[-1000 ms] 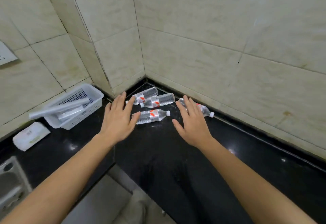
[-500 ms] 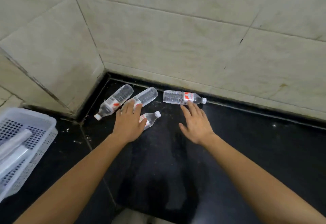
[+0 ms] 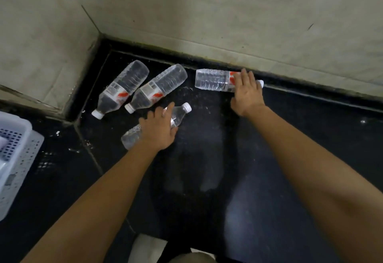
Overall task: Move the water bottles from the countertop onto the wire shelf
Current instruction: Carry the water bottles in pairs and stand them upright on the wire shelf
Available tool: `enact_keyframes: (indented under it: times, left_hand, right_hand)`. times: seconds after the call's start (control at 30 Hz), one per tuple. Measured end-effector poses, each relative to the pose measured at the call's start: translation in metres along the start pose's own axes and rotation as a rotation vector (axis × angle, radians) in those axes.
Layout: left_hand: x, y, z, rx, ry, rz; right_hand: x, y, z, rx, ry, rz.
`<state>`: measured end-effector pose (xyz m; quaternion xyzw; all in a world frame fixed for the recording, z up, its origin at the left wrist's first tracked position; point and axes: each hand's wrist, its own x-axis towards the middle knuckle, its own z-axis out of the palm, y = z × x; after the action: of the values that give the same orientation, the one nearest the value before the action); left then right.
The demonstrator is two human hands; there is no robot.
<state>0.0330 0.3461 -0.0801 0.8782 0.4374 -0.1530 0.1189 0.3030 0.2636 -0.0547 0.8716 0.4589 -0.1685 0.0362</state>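
Observation:
Several clear water bottles with white caps lie on their sides on the black countertop (image 3: pixel 207 169), in the corner of the tiled walls. Two of them (image 3: pixel 124 88) (image 3: pixel 159 88) lie side by side at the left, untouched. My left hand (image 3: pixel 159 130) wraps over the middle of the nearest bottle (image 3: pixel 180 113), which still rests on the counter. My right hand (image 3: pixel 247 95) is closed over the label end of the bottle (image 3: pixel 213 80) that lies along the back wall. No wire shelf is in view.
A white perforated plastic basket (image 3: pixel 18 155) stands at the left edge on the counter. Beige tiled walls (image 3: pixel 207 14) close the corner behind the bottles. The counter's front edge runs along the bottom, with floor visible below.
Both hands have reached forward and come down onto bottles: the left onto the nearest one, the right onto the one by the wall. The view has moved closer and tilted down.

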Motion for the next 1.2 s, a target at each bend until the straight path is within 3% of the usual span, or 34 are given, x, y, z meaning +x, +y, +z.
enact_keyframes:
  times: [0.1, 0.27, 0.57, 0.73, 0.9, 1.0, 1.2]
  left_hand:
    - [0.004, -0.001, 0.003, 0.040, 0.010, -0.002]
    - [0.010, -0.004, 0.001, 0.025, -0.025, -0.018]
    - [-0.021, 0.016, -0.001, -0.175, -0.126, -0.091]
    - [-0.061, 0.030, 0.018, -0.489, -0.161, -0.159]
    - [-0.092, 0.046, 0.020, -0.532, -0.148, -0.139]
    - [-0.103, 0.049, 0.008, -0.649, -0.080, -0.128]
    - [-0.115, 0.052, -0.034, -1.042, 0.233, -0.101]
  right_hand:
    - [0.010, 0.000, 0.010, -0.063, -0.023, 0.004]
    - [0.010, 0.000, 0.010, -0.196, 0.083, 0.092]
    - [-0.073, 0.021, 0.027, 0.217, -0.148, 0.100]
    - [-0.143, 0.034, 0.059, 0.272, -0.222, 0.081]
    - [-0.181, 0.039, 0.059, 0.357, -0.306, 0.074]
    - [-0.189, 0.048, 0.034, 0.372, -0.292, 0.018]
    - [-0.189, 0.050, -0.032, 0.515, -0.058, -0.098]
